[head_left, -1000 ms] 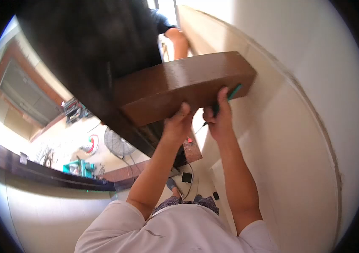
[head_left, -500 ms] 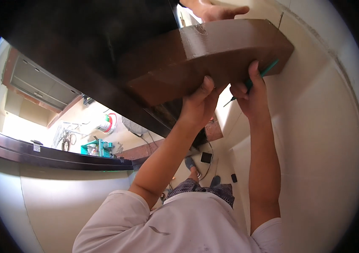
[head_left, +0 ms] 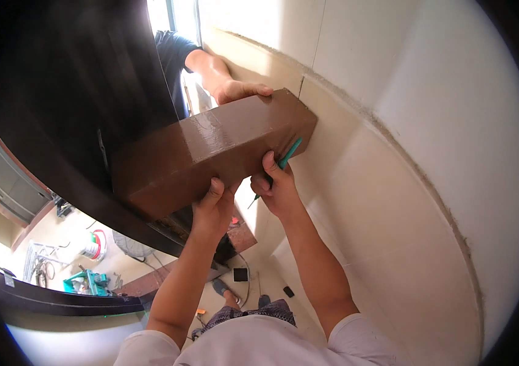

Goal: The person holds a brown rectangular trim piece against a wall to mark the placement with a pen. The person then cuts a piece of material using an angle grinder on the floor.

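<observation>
A long brown, glossy box-shaped piece (head_left: pixel 211 137) is held up crosswise against the dark door frame (head_left: pixel 64 104), its right end close to the tiled wall. My left hand (head_left: pixel 212 207) grips its lower edge, thumb on the near face. Farther right, my right hand (head_left: pixel 273 186) holds a thin teal tool (head_left: pixel 292 150), perhaps a screwdriver, with the thumb pressed to the brown piece. Another person's hand (head_left: pixel 235 90) rests at the far top edge of the piece, reaching in from a dark sleeve beyond the frame.
A tiled wall (head_left: pixel 381 195) runs along my right. Through the doorway at left lie a fan (head_left: pixel 130 243), a teal crate of tools (head_left: pixel 85 282), a red-and-white bucket (head_left: pixel 92 244) and cables. Below, near my feet, are a black square object (head_left: pixel 240 274) and a small black object (head_left: pixel 288 291).
The other person's arm has come further in, onto the top of the piece. The piece and both my hands appear lower and further left after the view swung up and back.
</observation>
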Demonstrator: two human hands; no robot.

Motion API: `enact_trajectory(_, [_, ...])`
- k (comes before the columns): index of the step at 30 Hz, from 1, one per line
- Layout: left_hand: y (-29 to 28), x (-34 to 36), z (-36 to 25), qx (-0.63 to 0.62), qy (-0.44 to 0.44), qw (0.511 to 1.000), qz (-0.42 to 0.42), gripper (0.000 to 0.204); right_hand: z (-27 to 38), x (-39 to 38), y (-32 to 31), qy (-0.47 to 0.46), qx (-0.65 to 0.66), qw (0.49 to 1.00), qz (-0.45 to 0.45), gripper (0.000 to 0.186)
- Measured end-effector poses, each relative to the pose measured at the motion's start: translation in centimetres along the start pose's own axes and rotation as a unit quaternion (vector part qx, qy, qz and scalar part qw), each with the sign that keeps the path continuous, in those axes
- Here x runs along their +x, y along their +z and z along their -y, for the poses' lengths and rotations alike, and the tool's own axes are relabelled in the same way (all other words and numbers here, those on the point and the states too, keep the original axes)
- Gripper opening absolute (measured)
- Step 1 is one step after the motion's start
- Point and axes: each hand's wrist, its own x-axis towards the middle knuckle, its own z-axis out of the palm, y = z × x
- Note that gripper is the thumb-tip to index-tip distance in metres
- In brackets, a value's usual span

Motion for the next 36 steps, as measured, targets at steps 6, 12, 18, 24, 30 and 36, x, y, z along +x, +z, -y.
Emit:
enact_trajectory(6, [-0.3,-1.2,-0.1,-0.044,-0.003,0.999,-0.026,0.074,0.3,-1.6,1.6,0.024,-0.028,0.997,-0.061,0.043])
enact_trajectory(12, [-1.6,-1.2,1.5,-0.02,-0.012,0.999,-0.034,0.066,0.8,-1.8,0.3,0.033,-0.026,0.999,-0.033,0.043])
enact_trajectory(18, [-1.4,-0.7,0.2,-0.046,-0.012,0.999,0.0,0.064,0.4,-1.2,1.9,0.01,-0.044,0.994,-0.098,0.049])
enact_trajectory(24, [-2.2,0.1,0.3,-0.053,-0.052,0.997,0.0,0.059,0.6,-0.7,1.9,-0.001,-0.057,0.99,-0.131,0.049])
enact_trajectory(30, [-3.2,-0.1,0.8,0.008,-0.071,0.997,-0.041,0.063,0.4,-0.4,1.1,-0.008,-0.071,0.988,-0.138,0.048])
enact_trajectory(36, [-4.9,-0.1,1.8,0.019,-0.094,0.995,-0.035,0.06,0.2,-0.3,0.5,-0.018,-0.084,0.987,-0.137,0.046])
